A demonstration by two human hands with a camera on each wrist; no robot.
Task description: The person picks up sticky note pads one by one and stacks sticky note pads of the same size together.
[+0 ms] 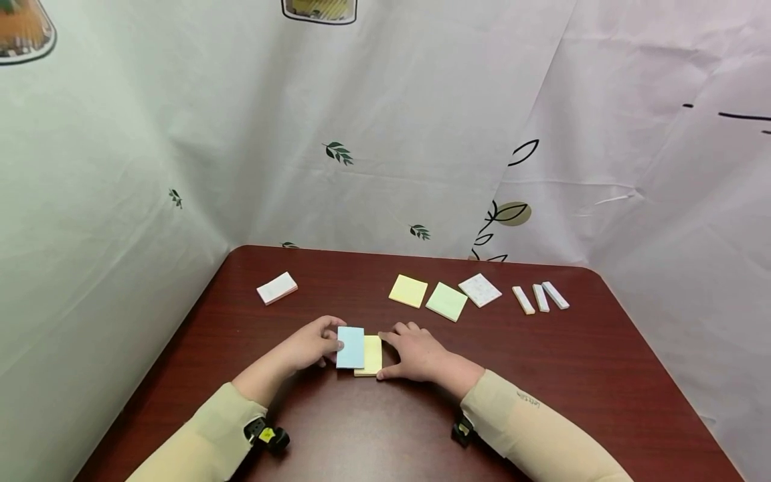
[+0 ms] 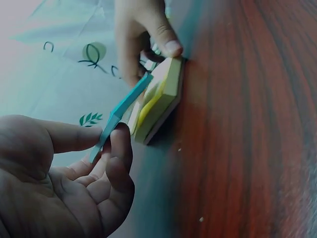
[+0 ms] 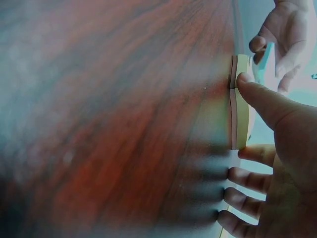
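Observation:
A light blue sticky note pad (image 1: 351,347) is pinched between the thumb and fingers of my left hand (image 1: 312,343). It is held over the left part of a yellow sticky note pad (image 1: 373,355), hiding some of it. In the left wrist view the blue pad (image 2: 121,110) is tilted and seen nearly edge-on. My right hand (image 1: 417,353) grips the yellow pad with its thumb at the near corner and index finger at the far one. The right wrist view shows a pinkish layer (image 3: 233,116) beneath the yellow pad (image 3: 242,116); the other right fingers extend beyond it.
At the back left of the table (image 1: 385,435) lies a white pad (image 1: 277,288). Farther right are a yellow pad (image 1: 408,291), a pale green pad (image 1: 447,301), a white patterned pad (image 1: 480,290) and several narrow strip pads (image 1: 523,300). A fabric backdrop (image 1: 385,100) stands behind.

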